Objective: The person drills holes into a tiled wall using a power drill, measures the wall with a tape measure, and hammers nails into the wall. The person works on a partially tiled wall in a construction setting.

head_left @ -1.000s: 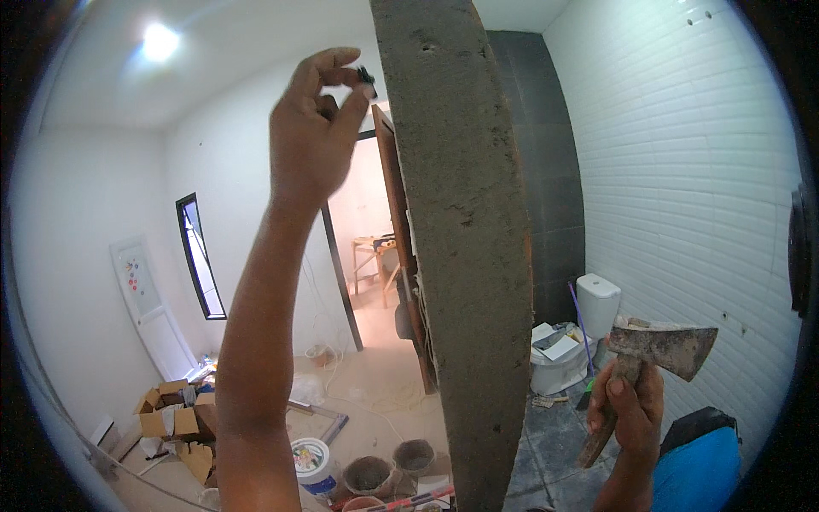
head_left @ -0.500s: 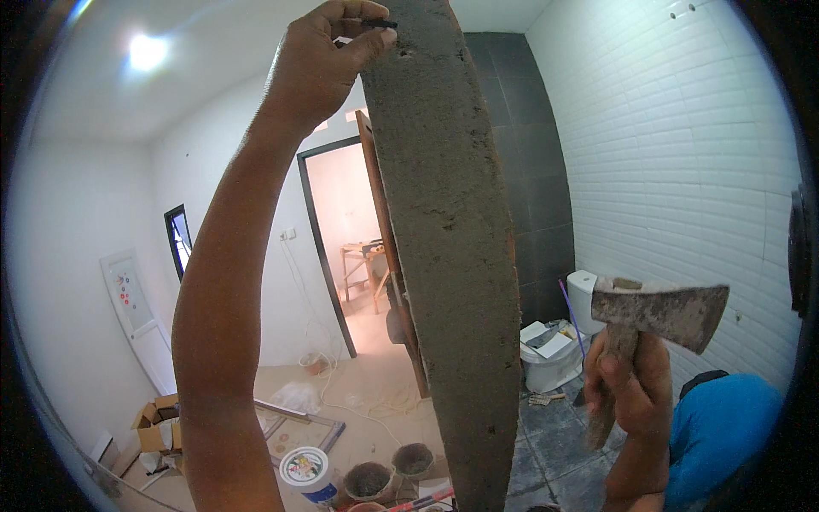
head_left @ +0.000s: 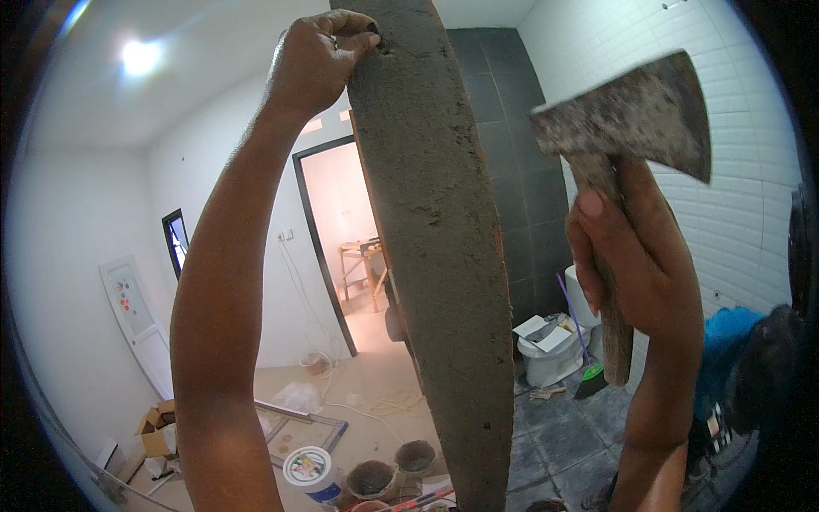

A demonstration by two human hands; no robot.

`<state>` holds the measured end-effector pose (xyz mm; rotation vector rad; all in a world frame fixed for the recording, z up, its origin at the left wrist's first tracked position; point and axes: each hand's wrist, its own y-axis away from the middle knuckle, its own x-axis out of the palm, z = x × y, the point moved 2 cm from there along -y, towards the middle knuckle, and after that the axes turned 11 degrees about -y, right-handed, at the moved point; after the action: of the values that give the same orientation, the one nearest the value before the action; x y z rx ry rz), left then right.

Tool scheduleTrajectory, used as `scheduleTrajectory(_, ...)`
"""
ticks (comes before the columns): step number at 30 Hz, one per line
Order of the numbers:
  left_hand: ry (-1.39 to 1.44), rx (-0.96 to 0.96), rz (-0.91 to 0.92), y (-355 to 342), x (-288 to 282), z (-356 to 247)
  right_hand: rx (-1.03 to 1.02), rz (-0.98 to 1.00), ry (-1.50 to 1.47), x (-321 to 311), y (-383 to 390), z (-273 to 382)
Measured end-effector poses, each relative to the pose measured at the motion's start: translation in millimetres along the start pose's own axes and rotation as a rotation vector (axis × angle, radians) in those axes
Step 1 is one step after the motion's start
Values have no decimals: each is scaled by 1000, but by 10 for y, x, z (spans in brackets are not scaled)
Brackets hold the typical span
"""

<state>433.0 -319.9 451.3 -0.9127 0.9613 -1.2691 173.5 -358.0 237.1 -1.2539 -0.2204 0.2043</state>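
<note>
A tall, narrow wall end [head_left: 435,213], coated in rough grey cement, stands upright before me. High on its left edge is my left hand [head_left: 320,64], thumb and fingers pinched on a short dark nail-like piece [head_left: 373,29]. The fingers hide most of that piece, and its tip meets or nearly meets the cement. To the right of the wall end, my right hand [head_left: 631,247] grips a hatchet [head_left: 631,119] by its wooden handle. The hatchet's worn metal head is raised, apart from the wall end, with its broad blade edge toward the right.
Buckets [head_left: 372,480] and a white tub [head_left: 309,469] stand low on the left. Behind them lie a frame [head_left: 328,431] and a cardboard box [head_left: 156,427]. A toilet [head_left: 550,363] and broom [head_left: 590,380] stand at right; a person in blue [head_left: 725,341] is at the far right.
My right hand has lifted the hatchet from low right to about chest-high beside the wall end. My left hand stays at the edge. The person in blue has shifted, and the broom now shows.
</note>
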Motion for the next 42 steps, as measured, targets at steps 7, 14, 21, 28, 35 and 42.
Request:
scheduleTrajectory(7,-46,190,-76,4,77,117,-75,97,64,121,-374,-18)
scheduleTrajectory(14,-78,190,-83,63,111,100,-118,94,176,193,-609,-19)
scheduleTrajectory(21,45,106,-25,18,78,94,-382,111,350,505,-1144,-99)
scheduleTrajectory(28,126,69,25,35,96,136,-448,47,490,819,-1454,-148)
scheduleTrajectory(35,109,41,67,-13,137,231,-468,52,602,984,-1532,-231)
scheduleTrajectory(42,69,61,52,27,79,306,-746,123,875,1101,-1521,-59)
